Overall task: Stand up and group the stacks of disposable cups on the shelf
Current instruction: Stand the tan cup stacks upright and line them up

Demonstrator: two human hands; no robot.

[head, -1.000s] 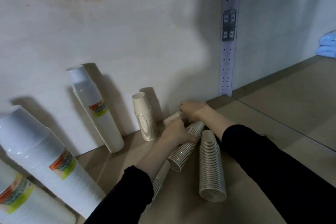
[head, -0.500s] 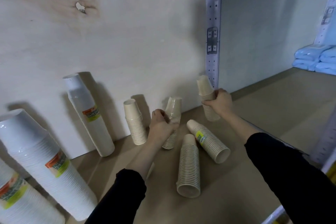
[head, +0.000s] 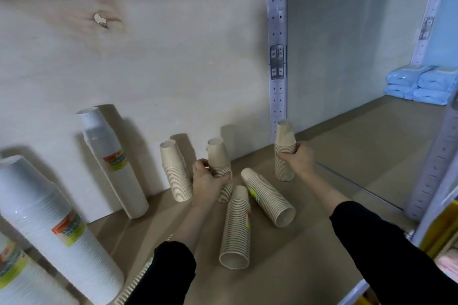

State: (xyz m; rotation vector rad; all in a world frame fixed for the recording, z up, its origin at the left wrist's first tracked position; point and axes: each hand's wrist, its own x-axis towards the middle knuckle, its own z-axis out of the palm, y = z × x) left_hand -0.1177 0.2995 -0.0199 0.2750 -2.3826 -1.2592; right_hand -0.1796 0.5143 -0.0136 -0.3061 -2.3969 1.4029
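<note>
Though banded in orange and green, labels too blurred to read on the white cup stacks (head: 49, 230) standing at left on the shelf (head: 347, 156). Next right, a free beige stack (head: 174, 173), upright. Beside it, left hand (head: 207, 181) curled round the middle beige stack (head: 219, 158), upright. Nearer, two lying beige stacks (head: 235, 225), yellow-green stickers unreadable. Farther right, right hand (head: 298, 160) wrapped round the right beige stack (head: 285, 146), base on the shelf. Far right, blue packs (head: 421, 84).
</note>
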